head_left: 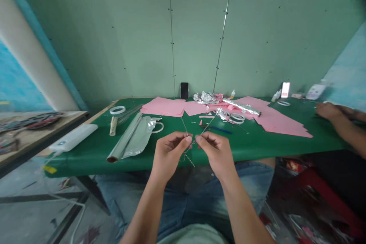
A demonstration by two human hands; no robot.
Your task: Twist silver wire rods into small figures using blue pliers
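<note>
My left hand (170, 156) and my right hand (214, 154) are held close together above the front edge of the green-topped table (246, 145). Between their fingertips runs a thin twisted wire (188, 152), pinched by both hands, with loose ends sticking up and a twisted length hanging below. Beyond the hands lie sheets of pink paper (162, 106). A roll of aluminium foil (128, 139) lies to the left of my left hand, and neither hand touches it.
Crumpled foil (206, 98), a foil tube (241, 106), white tape rings (117, 110) and a power bank (73, 138) sit on the table. A phone (184, 90) leans on the green wall (257, 34). A co-worker's hand (328, 110) rests at the far right.
</note>
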